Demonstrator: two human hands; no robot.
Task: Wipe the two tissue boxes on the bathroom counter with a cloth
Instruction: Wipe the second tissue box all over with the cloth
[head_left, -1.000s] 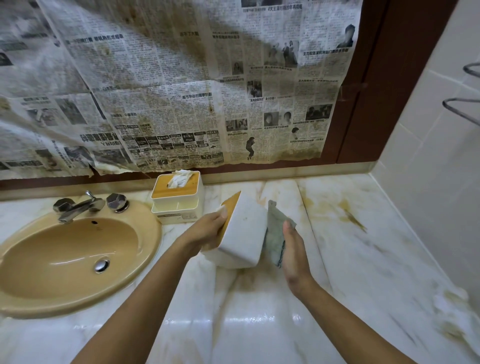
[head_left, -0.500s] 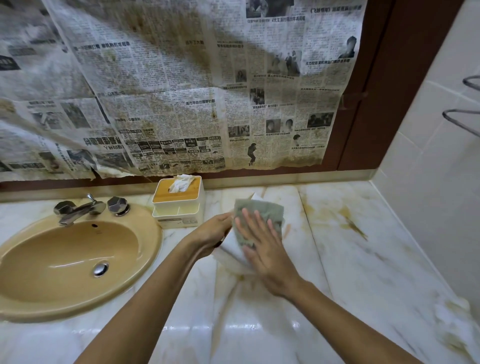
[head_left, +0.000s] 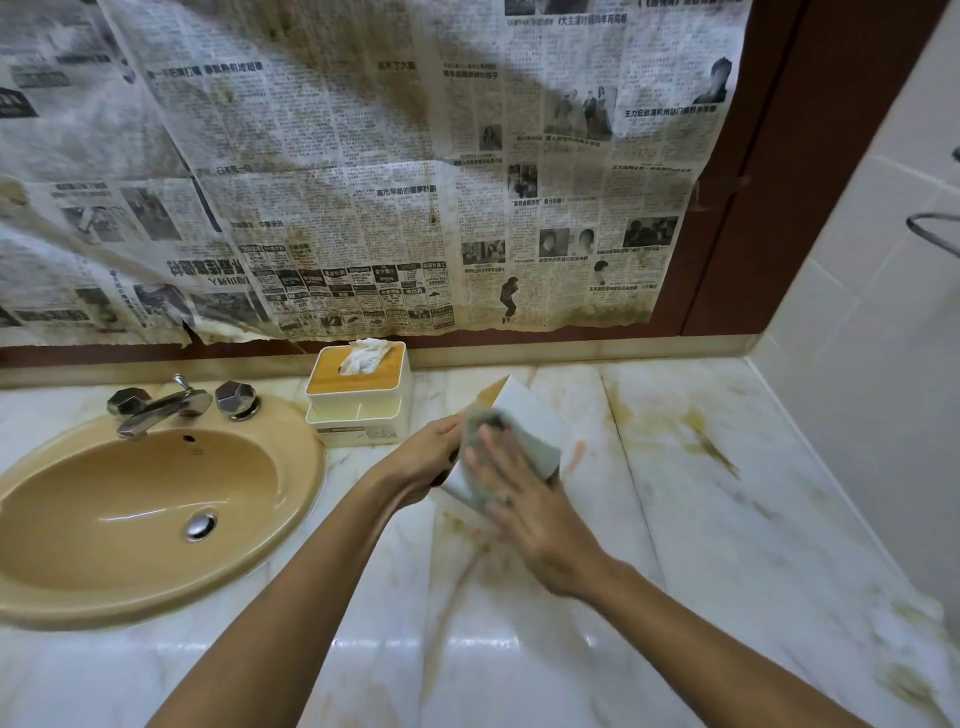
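Note:
A white tissue box (head_left: 530, 410) with a wooden lid is tipped on its side above the marble counter (head_left: 701, 519). My left hand (head_left: 431, 460) grips its left side, fingers curled round the lid edge. My right hand (head_left: 519, 493) lies flat, fingers straight, pressing a grey-green cloth (head_left: 540, 452) against the box's white underside. The second tissue box (head_left: 358, 400), white with a wooden lid and a tissue sticking out, stands upright by the back wall, left of the held box.
A tan sink (head_left: 150, 509) with a chrome tap (head_left: 166, 405) fills the left of the counter. Stained newspaper (head_left: 363, 171) covers the wall behind. A tiled wall (head_left: 883, 338) with a metal rail (head_left: 935, 231) closes the right side. Yellow stains mark the marble.
My right hand brought the cloth from beside the box onto its underside, then slid it down toward me. My left hand keeps holding the tipped box.

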